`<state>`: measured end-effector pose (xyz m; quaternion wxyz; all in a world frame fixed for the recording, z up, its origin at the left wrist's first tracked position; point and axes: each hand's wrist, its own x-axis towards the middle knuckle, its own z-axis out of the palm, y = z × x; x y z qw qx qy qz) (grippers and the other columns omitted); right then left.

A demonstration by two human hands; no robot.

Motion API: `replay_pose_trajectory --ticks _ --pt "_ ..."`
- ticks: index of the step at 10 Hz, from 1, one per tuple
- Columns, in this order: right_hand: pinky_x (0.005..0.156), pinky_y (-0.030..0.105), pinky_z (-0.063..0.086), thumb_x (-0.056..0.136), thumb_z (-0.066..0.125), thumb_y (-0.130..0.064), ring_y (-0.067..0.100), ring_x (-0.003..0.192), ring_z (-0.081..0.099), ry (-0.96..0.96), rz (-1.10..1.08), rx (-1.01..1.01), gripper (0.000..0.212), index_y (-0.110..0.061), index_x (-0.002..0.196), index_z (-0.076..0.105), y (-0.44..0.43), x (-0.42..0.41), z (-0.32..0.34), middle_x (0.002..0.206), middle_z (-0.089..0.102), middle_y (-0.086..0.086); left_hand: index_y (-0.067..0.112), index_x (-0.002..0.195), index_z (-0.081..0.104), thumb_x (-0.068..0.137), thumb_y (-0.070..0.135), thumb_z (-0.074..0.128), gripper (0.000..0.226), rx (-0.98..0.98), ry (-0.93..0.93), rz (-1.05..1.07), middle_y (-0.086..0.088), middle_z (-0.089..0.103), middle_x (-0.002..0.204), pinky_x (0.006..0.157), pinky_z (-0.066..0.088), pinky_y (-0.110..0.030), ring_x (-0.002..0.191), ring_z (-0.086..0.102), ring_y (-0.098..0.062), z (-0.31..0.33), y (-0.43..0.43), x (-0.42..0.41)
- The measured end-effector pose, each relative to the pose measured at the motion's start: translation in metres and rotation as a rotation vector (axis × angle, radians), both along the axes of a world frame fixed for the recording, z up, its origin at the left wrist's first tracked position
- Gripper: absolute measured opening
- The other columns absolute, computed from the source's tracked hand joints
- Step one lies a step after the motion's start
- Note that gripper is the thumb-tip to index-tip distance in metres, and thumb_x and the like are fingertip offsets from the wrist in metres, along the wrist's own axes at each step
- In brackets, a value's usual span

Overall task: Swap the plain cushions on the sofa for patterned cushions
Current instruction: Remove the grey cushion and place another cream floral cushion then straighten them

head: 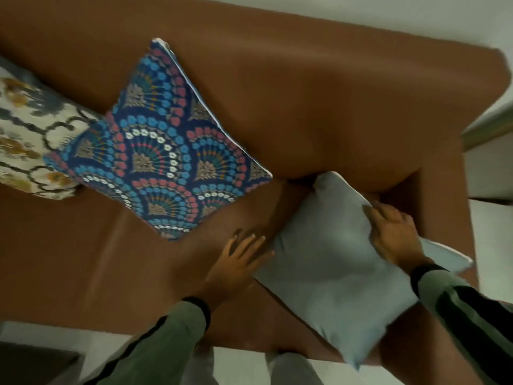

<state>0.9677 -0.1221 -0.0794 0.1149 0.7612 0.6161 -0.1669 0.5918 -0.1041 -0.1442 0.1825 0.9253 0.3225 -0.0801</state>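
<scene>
A plain light-blue cushion lies at the right end of the brown sofa, partly over the seat's front edge. My right hand grips its upper right edge. My left hand is spread open just left of that cushion, over the seat and holding nothing. A blue cushion with a fan pattern leans against the backrest in the middle. A cream cushion with a floral pattern lies at the far left, partly behind the blue one.
The sofa's right armrest stands close beside the plain cushion. White floor shows in front of the sofa, with a dark object at the lower left. A pale wall runs behind the backrest.
</scene>
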Motion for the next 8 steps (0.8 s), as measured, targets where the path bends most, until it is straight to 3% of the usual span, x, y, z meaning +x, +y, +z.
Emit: replay_pose_trajectory --ticks 1,2,3,4,5,6,7,8 --pt "0.110 0.047 0.033 0.098 0.040 -0.022 0.039 0.133 0.043 0.060 -0.090 -0.121 0.055 -0.015 0.152 0.030 -0.035 0.055 0.008 0.151 0.042 0.019 0.028 0.153 0.029 0.070 0.023 0.076 0.095 -0.157 0.067 0.092 -0.017 0.032 0.158 0.102 0.042 -0.063 0.141 0.037 -0.041 -0.030 -0.045 0.025" --pt "0.109 0.047 0.036 0.094 0.032 -0.038 0.040 0.128 0.047 0.100 -0.089 -0.196 0.065 -0.027 0.155 0.014 -0.062 0.083 0.014 0.152 0.042 0.017 0.035 0.145 -0.025 0.098 0.027 0.047 0.087 -0.390 0.058 0.470 -0.006 -0.007 0.164 0.120 0.017 -0.055 0.152 0.007 -0.031 -0.065 -0.063 0.031" --pt "0.114 0.051 0.030 0.085 0.053 -0.049 0.037 0.138 0.034 0.132 -0.022 -0.276 0.089 -0.043 0.152 -0.005 -0.081 0.101 0.015 0.160 0.028 0.009 0.026 0.150 -0.020 0.098 0.042 0.046 0.085 -0.391 -0.002 0.564 -0.006 0.006 0.165 0.123 0.010 -0.048 0.150 0.013 -0.027 -0.086 -0.057 0.034" --pt "0.115 0.055 0.027 0.068 0.078 -0.042 0.039 0.141 0.026 0.029 0.096 -0.374 0.122 -0.040 0.152 -0.011 -0.091 0.108 0.020 0.162 0.017 0.013 0.021 0.154 -0.010 0.093 0.051 0.050 0.091 -0.320 -0.039 0.435 -0.005 0.005 0.164 0.123 0.004 -0.040 0.149 0.019 -0.026 -0.087 -0.051 0.038" --pt "0.102 0.064 0.040 0.050 0.089 -0.034 0.050 0.127 0.046 -0.097 0.148 -0.348 0.131 -0.024 0.153 0.008 -0.096 0.095 0.014 0.148 0.041 0.030 0.021 0.156 0.011 0.077 0.066 0.049 0.098 -0.549 -0.120 0.565 -0.006 0.025 0.161 0.121 0.020 -0.046 0.145 0.029 -0.022 -0.073 -0.049 0.051" --pt "0.102 0.058 0.041 0.058 0.088 -0.027 0.044 0.124 0.051 -0.098 0.133 -0.188 0.118 -0.019 0.154 0.021 -0.089 0.088 0.021 0.142 0.051 0.022 0.029 0.150 0.026 0.075 0.053 0.061 0.086 -0.515 -0.146 0.669 -0.003 0.045 0.147 0.112 0.034 -0.045 0.132 0.044 -0.023 -0.052 -0.046 0.055" --pt "0.104 0.047 0.045 0.078 0.078 -0.008 0.038 0.123 0.057 0.204 -0.015 -0.114 0.074 -0.014 0.144 0.045 -0.076 0.073 0.034 0.137 0.058 0.018 0.023 0.148 0.033 0.063 0.061 0.053 0.096 -0.728 -0.262 0.697 -0.009 0.043 0.149 0.114 0.033 -0.041 0.135 0.042 -0.029 -0.007 -0.029 0.038" --pt "0.080 0.024 0.052 0.081 0.069 0.011 0.018 0.089 0.072 0.426 -0.204 -0.064 0.031 -0.018 0.091 0.071 -0.069 0.069 0.055 0.089 0.073 0.014 0.031 0.145 0.035 0.072 0.050 0.071 0.084 -0.846 -0.276 0.627 0.000 0.041 0.151 0.117 0.030 -0.043 0.139 0.039 -0.017 0.017 -0.014 0.014"
